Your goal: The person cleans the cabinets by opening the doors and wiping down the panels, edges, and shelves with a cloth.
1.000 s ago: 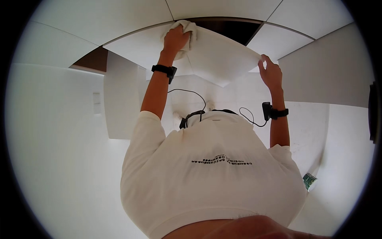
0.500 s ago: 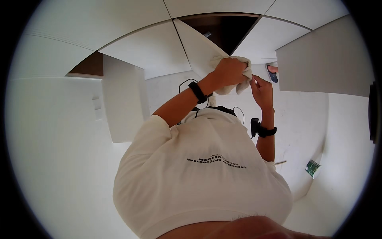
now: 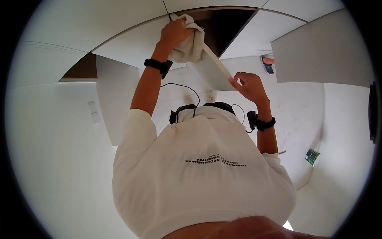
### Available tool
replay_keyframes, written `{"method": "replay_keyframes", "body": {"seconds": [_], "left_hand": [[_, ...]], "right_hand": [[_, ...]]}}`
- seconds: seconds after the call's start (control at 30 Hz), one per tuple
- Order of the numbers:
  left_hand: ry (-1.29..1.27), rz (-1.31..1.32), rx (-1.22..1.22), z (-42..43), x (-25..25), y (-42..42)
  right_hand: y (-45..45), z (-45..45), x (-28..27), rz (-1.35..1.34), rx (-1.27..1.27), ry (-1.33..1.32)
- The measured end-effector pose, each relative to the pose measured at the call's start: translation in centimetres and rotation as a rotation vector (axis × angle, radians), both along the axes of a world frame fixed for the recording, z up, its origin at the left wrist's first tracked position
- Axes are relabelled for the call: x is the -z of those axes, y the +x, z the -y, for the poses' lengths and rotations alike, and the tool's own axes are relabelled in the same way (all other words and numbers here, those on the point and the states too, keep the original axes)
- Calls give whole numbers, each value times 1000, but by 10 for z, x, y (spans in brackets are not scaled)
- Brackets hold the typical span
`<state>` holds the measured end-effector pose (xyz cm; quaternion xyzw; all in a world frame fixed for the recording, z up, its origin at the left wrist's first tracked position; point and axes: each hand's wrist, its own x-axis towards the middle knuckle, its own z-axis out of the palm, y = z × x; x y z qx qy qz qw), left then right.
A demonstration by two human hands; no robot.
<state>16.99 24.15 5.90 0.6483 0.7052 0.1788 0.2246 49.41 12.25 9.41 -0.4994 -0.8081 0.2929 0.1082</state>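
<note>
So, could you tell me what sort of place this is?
Likely an indoor room with fitted cupboards, though its exact use is unclear: pale flat panels, an open door and a dark compartment suggest it.

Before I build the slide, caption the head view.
Left hand holding a cream cloth at an open cabinet door, right hand at its edge.

Wall, white, two pale plates [image 3: 94, 112]; floor [image 3: 296, 99], pale, lightly marked; cabinets [image 3: 254, 34], white-fronted, brown interior [image 3: 82, 67].
</note>
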Motion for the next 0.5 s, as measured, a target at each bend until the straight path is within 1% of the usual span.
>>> {"method": "replay_keyframes", "body": {"seconds": [0.07,0.13,0.23,0.27,0.33,0.37,0.4,0.5], "left_hand": [[-14,-15,-40,-4,-2,-5],[11,-80,-28,-6,3,-7],[91,45,0,9,17,-5],[45,39,7,14,20,-5],[-45,31,19,35,2,10],[-49,38,50,41,9,15],[-63,62,70,51,5,21],[-127,151,113,86,-10,42]], "right_hand": [[-2,1,6,-59,-79,19],[-5,-1,2,-35,-104,-55],[-4,-3,10,-67,-140,-132],[-4,-4,13,-65,-161,-150],[-4,-9,19,-47,-201,-214],[-1,-10,20,-32,-218,-257],[1,-12,20,-15,-237,-297],[3,-22,15,-36,-225,-291]]}}
